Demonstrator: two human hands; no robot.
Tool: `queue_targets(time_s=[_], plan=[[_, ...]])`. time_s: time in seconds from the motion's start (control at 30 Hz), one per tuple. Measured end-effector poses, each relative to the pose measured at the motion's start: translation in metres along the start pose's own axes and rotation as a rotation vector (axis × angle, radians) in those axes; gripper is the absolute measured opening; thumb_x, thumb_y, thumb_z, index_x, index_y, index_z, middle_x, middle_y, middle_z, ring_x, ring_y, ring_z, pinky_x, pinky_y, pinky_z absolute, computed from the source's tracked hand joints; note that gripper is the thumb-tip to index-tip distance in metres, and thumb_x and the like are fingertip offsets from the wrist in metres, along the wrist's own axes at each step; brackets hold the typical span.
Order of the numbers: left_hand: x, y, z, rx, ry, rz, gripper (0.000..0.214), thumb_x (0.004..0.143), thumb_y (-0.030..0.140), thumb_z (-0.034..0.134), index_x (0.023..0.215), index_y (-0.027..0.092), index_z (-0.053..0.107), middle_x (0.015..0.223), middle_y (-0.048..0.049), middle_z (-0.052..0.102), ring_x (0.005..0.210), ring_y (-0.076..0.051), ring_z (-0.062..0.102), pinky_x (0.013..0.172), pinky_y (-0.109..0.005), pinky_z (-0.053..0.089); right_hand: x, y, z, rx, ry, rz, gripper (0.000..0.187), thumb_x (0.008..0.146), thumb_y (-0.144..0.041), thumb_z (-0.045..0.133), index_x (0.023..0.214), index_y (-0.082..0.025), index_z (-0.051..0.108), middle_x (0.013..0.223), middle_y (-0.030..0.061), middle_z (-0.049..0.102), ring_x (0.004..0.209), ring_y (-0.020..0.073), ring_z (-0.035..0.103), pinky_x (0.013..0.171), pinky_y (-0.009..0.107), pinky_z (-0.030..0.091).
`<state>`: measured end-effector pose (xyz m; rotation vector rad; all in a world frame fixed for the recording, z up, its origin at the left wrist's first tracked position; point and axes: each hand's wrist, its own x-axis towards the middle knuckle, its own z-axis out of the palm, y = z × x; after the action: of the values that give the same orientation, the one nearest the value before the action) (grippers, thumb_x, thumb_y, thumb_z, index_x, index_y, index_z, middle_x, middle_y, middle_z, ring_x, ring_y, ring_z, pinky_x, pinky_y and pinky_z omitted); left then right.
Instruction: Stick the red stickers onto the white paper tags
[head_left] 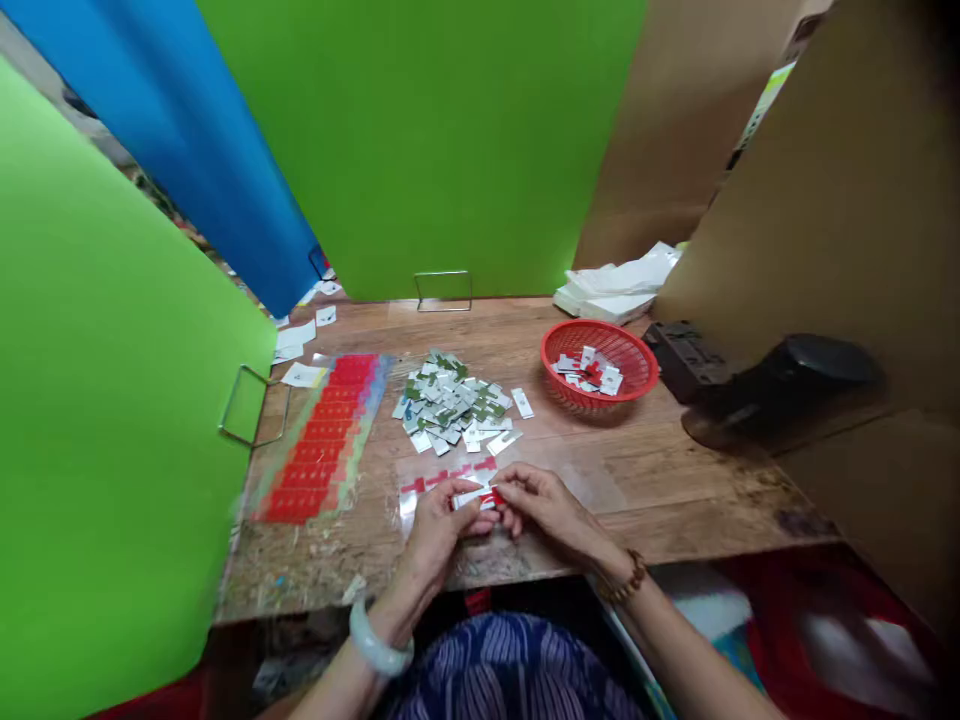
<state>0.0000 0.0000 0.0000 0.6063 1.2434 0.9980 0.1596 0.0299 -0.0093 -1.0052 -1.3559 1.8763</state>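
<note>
Near the front edge of the table, my left hand point(439, 525) grips a small flat silvery-white plate point(468, 497) between thumb and fingers. My right hand point(546, 508) is closed at the plate's right end, pinching a small red sticker-like piece point(496, 496) there. The fingers partly hide both pieces, so I cannot tell how far they are joined. Just behind my hands lies a clear sheet point(407, 503) with a row of red shapes on it. Beyond that sheet is a heap of similar silvery plates point(450, 405), some with green parts.
A red plastic basket point(645, 372) holding several plates with red parts stands at the right. Overlapping red sheets point(322, 440) lie on the left. White papers point(619, 280) and a dark box-shaped object point(686, 355) sit far right. Green boards point(427, 140) with wire stands enclose the wooden table point(652, 500).
</note>
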Motion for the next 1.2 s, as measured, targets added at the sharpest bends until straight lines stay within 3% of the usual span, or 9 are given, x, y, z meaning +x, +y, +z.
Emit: queue_targets(time_s=[0.13,0.3,0.47,0.67,0.73,0.83,0.93,1.1,1.2], plan=[[-0.001,0.006,-0.002,0.011,-0.068,-0.037,0.037,0.063,0.026,0.073,0.089,0.011,0.052,0.063,-0.0072,0.07,0.056,-0.014,0.066,0.058,-0.021,0.053,-0.006,-0.005,-0.003,-0.231,-0.009,-0.063,0.026,0.076,-0.031,0.062,0.098,-0.019,0.056,0.068,-0.0034,0.055,0.058,0.0099,0.052,0.054,0.021,0.04],[-0.004,0.012,-0.008,-0.02,-0.149,-0.108,0.032,0.067,0.026,0.07,0.089,0.01,0.053,0.069,-0.0104,0.07,0.058,-0.015,0.067,0.056,-0.021,0.053,-0.013,-0.015,-0.002,-0.602,-0.001,-0.263,0.018,0.086,-0.031,0.05,0.097,-0.021,0.06,0.084,0.0015,0.062,0.074,0.0135,0.056,0.069,0.025,0.041],[-0.005,0.015,-0.011,-0.058,-0.193,-0.16,0.029,0.069,0.022,0.069,0.089,0.01,0.052,0.065,-0.0104,0.069,0.057,-0.015,0.067,0.055,-0.021,0.052,-0.017,-0.013,0.0,-0.641,0.025,-0.274,0.017,0.086,-0.031,0.051,0.095,-0.02,0.06,0.083,0.0015,0.062,0.074,0.0133,0.055,0.068,0.025,0.041],[-0.002,0.01,-0.006,-0.034,-0.207,-0.139,0.033,0.07,0.027,0.068,0.095,0.01,0.054,0.071,-0.0107,0.069,0.061,-0.015,0.067,0.058,-0.022,0.052,-0.008,0.002,-0.008,0.038,-0.023,0.048,0.019,0.073,-0.029,0.067,0.082,-0.017,0.055,0.057,-0.0053,0.054,0.045,0.0068,0.049,0.045,0.018,0.04],[0.0,0.007,-0.004,-0.043,-0.175,-0.093,0.037,0.07,0.029,0.068,0.099,0.011,0.053,0.081,-0.011,0.069,0.066,-0.015,0.067,0.061,-0.023,0.052,-0.005,-0.004,-0.019,0.321,0.076,0.022,0.021,0.068,-0.023,0.072,0.08,-0.017,0.056,0.058,-0.0051,0.056,0.047,0.0055,0.051,0.046,0.016,0.043],[0.003,0.002,-0.003,-0.036,-0.104,-0.057,0.041,0.069,0.031,0.069,0.101,0.012,0.053,0.088,-0.01,0.067,0.072,-0.014,0.066,0.066,-0.024,0.051,0.001,-0.025,-0.038,0.666,0.33,-0.201,0.024,0.064,-0.018,0.075,0.08,-0.02,0.058,0.07,-0.0041,0.061,0.058,0.0047,0.056,0.054,0.013,0.048],[0.006,-0.005,-0.003,-0.006,-0.074,-0.063,0.038,0.067,0.03,0.071,0.097,0.012,0.055,0.089,-0.0094,0.066,0.074,-0.013,0.065,0.068,-0.023,0.05,0.013,-0.045,-0.055,0.721,0.386,-0.287,0.021,0.068,-0.027,0.073,0.084,-0.018,0.061,0.08,0.0003,0.065,0.066,0.0075,0.06,0.06,0.017,0.053],[0.011,-0.015,-0.005,-0.01,-0.091,-0.08,0.035,0.068,0.03,0.07,0.094,0.011,0.056,0.091,-0.0101,0.065,0.078,-0.015,0.065,0.071,-0.024,0.049,0.043,-0.064,-0.087,0.778,0.518,-0.349,0.006,0.078,-0.021,0.064,0.077,-0.017,0.059,0.062,-0.0038,0.061,0.051,0.0046,0.057,0.049,0.013,0.05],[0.013,-0.017,-0.007,-0.035,-0.103,-0.085,0.035,0.068,0.029,0.07,0.094,0.011,0.055,0.091,-0.0106,0.065,0.079,-0.016,0.065,0.071,-0.024,0.049,0.054,-0.081,-0.113,0.755,0.509,-0.284,0.012,0.082,-0.025,0.059,0.075,-0.016,0.058,0.061,-0.0019,0.062,0.051,0.0063,0.058,0.045,0.014,0.049]])
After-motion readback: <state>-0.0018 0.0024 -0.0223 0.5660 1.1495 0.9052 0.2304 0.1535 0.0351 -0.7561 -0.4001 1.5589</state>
